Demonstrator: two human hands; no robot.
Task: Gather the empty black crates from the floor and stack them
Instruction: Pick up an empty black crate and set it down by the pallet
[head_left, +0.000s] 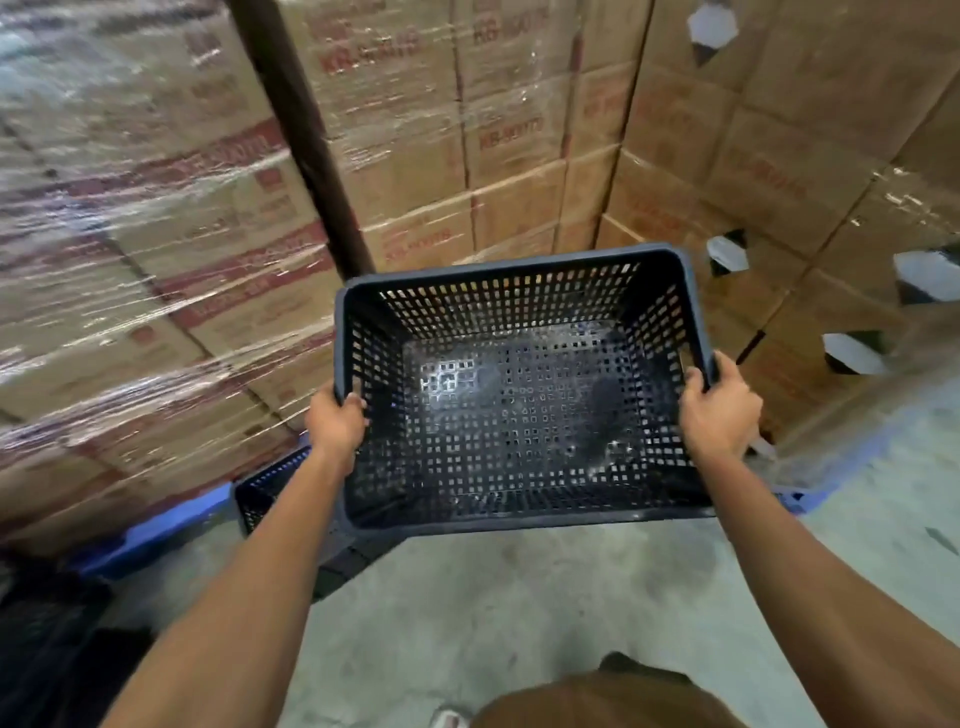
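I hold an empty black perforated crate (519, 415) in the air in front of me, its open top facing me. My left hand (336, 422) grips its left rim and my right hand (719, 410) grips its right rim. Below and to the left, another black crate (270, 488) sits on the floor, mostly hidden behind my left arm and the held crate. More dark crate material (52, 639) lies at the lower left, blurred.
Tall stacks of shrink-wrapped cardboard boxes (156, 260) stand on blue pallets (150, 535) to the left, ahead and to the right. A dark post (301, 135) rises between the stacks. Bare concrete floor (519, 597) lies below the crate.
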